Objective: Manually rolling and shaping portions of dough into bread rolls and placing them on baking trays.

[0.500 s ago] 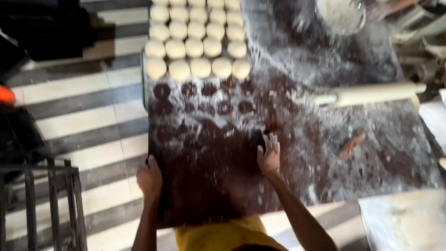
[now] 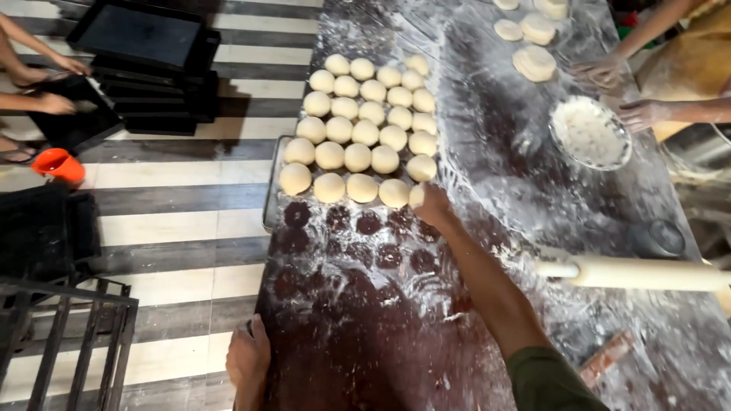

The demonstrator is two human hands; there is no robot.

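Dark floured tabletop [image 2: 365,342] fills the centre, dusted white, round bare marks where dough sat. Nearest: left hand [image 2: 248,356] rests on the tabletop's near left edge, fingers curled over the rim, grip clasping the edge only, no object in it. Right of it an olive sleeve [image 2: 550,380], forearm reaching forward. Wooden rolling pin [image 2: 636,272] lies on the right side of the tabletop, well apart from both hands. Mid distance: right hand [image 2: 434,205] closed around a dough ball [image 2: 416,195] at the near right corner of the batch, grip grasping it, ball just beside the last row. Rows of pale dough balls [image 2: 362,122] sit on a metal tray [image 2: 269,205] at the tabletop's left side, touching one another. Further right, a round bowl of flour [image 2: 590,133]. Beyond it flat dough discs [image 2: 535,62] in small stacks. Another person's floured hands [image 2: 620,91] near the bowl, far right. Far left on the striped floor [image 2: 167,198]: stacked black trays [image 2: 148,46], an orange cup [image 2: 59,165], and a third person's hands [image 2: 46,87] on a tray.
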